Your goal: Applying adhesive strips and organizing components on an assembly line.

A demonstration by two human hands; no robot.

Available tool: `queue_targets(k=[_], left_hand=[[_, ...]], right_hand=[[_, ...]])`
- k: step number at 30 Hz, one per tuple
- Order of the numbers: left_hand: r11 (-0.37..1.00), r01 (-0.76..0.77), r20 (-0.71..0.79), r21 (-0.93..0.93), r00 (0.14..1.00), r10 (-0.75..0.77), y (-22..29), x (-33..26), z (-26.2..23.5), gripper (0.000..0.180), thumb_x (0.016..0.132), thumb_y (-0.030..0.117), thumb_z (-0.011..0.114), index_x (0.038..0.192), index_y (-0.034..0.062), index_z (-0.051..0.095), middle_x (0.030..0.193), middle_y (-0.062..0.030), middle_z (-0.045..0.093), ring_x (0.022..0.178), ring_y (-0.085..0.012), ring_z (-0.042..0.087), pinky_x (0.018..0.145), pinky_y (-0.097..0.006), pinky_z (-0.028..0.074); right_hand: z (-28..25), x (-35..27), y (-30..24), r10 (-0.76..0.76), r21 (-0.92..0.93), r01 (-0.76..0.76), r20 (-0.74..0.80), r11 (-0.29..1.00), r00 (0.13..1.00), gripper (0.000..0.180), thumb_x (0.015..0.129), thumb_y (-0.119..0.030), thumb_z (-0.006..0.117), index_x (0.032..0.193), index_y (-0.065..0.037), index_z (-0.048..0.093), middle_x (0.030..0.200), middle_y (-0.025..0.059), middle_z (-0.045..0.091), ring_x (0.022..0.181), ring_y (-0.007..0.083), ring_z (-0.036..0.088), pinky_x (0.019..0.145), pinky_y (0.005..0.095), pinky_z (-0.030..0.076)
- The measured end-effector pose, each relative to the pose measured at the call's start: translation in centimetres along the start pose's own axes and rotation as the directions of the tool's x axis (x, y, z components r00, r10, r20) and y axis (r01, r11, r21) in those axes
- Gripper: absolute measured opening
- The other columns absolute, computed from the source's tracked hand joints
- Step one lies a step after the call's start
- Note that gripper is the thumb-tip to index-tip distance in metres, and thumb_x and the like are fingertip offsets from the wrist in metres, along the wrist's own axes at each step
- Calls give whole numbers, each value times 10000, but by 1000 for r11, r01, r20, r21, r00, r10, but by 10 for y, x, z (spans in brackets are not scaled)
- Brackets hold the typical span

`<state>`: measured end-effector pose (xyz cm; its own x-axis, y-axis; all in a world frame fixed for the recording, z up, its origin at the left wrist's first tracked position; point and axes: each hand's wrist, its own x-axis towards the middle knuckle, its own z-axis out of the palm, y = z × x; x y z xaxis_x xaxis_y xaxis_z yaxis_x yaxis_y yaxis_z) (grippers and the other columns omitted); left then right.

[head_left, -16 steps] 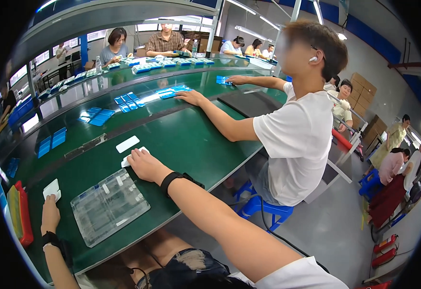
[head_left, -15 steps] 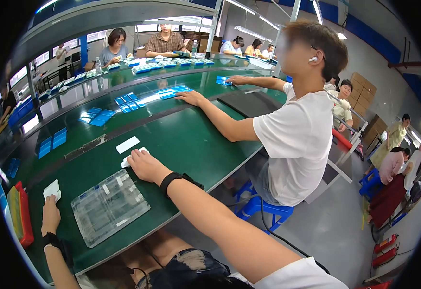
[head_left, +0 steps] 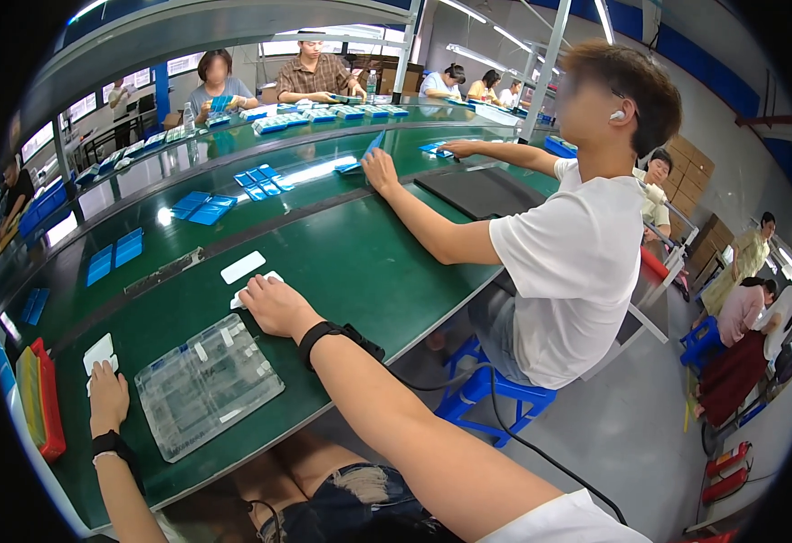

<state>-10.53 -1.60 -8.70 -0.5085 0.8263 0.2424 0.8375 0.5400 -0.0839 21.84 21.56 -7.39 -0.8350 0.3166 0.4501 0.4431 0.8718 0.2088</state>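
Nearest in, the left hand (head_left: 108, 396) lies flat on a small white card (head_left: 100, 353) at the near edge of the green counter (head_left: 369, 271), fingers released and spread, covering the card's lower part. Between the hands sits a clear plastic tray (head_left: 206, 384), glossy and ribbed, its compartments hard to read through the glare. The right hand (head_left: 269, 306) presses down on a second white card (head_left: 253, 291), mostly hidden beneath open fingers. Just beyond lies a third white card (head_left: 242, 267), rounded and matte. Farther off, a co-worker in a white shirt (head_left: 577, 262) reaches over blue trays (head_left: 256, 179).
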Motion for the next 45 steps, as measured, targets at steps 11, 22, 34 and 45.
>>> queue_targets(k=[11,22,34,45], left_hand=[[1000,9,39,-2,999,-9,9,2,-9,416,866,191,456,1163,-96,405,1209,-298,408,1090,-422,446,919,-457,381],[995,4,-100,-96,995,-14,33,-10,-30,317,773,193,464,940,-58,563,988,-256,565,951,-382,543,830,-453,443],[988,-124,115,-97,984,135,-1,-8,-63,349,829,182,547,1097,-27,465,1073,-254,520,915,-395,565,791,-434,474],[931,-339,-109,-135,939,326,-27,-9,-71,135,752,-8,486,868,5,552,759,-219,596,751,-385,585,688,-464,472]], right_hand=[[1,2,4,-6,12,6,10,1000,1000,203,823,-186,457,947,-50,542,956,153,569,916,289,554,760,382,460],[-4,-9,10,-28,93,40,-132,995,991,177,812,-138,442,905,-39,556,900,151,566,871,298,578,734,397,483],[-12,-6,29,-182,132,176,35,976,983,203,829,-79,422,998,8,496,1071,205,548,1066,329,525,889,394,431],[-31,17,45,-362,141,351,59,926,931,77,782,-72,481,806,-41,548,679,91,603,625,285,610,556,389,500]])
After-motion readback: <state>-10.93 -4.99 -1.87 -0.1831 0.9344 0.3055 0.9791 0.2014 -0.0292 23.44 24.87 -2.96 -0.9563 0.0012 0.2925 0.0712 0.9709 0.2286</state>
